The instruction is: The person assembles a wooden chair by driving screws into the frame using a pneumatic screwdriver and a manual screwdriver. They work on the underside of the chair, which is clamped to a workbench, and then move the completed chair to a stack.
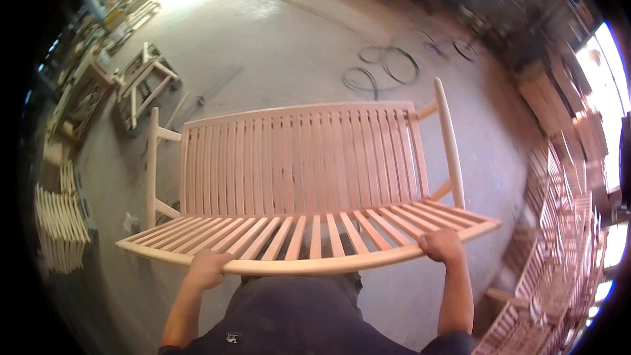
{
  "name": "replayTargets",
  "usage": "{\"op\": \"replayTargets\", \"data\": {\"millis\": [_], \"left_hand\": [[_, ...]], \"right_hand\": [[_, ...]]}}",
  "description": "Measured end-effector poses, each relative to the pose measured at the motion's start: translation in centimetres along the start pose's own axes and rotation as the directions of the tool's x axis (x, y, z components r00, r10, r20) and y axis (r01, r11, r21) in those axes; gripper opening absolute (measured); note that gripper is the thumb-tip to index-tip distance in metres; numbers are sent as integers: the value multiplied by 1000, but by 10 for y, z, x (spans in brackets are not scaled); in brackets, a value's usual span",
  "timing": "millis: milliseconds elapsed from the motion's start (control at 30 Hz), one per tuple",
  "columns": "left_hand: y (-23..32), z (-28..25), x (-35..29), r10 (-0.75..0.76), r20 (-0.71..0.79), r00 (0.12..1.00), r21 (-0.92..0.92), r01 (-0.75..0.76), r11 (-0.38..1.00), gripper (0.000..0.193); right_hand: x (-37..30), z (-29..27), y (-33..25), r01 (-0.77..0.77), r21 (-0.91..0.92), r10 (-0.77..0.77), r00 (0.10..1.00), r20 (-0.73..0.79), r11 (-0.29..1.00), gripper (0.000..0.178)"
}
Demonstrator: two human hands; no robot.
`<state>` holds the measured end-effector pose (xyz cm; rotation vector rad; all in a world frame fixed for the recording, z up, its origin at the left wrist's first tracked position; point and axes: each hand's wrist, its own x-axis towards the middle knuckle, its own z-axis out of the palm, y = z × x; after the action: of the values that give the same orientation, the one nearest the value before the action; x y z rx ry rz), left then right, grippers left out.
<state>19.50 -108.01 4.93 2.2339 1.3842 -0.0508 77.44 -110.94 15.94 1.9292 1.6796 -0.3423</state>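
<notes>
A wide slatted wooden bench [302, 158] stretches across the middle, right in front of my body. Its curved pale rail [315, 266] runs along the edge nearest me, with spaced slats [315, 236] behind it and a flat slatted panel beyond. Rounded pale side frames stand at its left [152, 164] and right [449, 144]. My left hand [209, 269] is closed around the near rail, left of centre. Farther right, my right hand [442, 246] grips the same rail. The undersides of both hands' grips are hidden.
Black hose or cable loops [384, 69] lie on the concrete floor [282, 39] beyond the bench. A wooden stand [148, 85] is at the far left. Pale curved wooden parts [61, 220] are stacked at left. Slatted wooden pieces [545, 276] crowd the right side.
</notes>
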Motion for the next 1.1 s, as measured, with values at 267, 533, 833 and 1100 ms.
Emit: {"op": "replayTargets", "data": {"millis": [267,533,833,1100], "left_hand": [[82,-18,-58,-213,-41,976,111,216,970,35],[159,-29,-76,-369,148,918,178,342,923,39],[262,43,-125,-444,51,895,69,440,895,33],[332,132,-180,-546,12,837,-74,546,835,45]], "right_hand": [[2,4,68,111,65,-108,993,-48,992,48],[35,-10,110,249,42,-250,968,31,968,45],[42,42,178,484,-143,-493,869,-31,863,42],[21,68,205,549,-187,-579,787,-210,814,37]]}}
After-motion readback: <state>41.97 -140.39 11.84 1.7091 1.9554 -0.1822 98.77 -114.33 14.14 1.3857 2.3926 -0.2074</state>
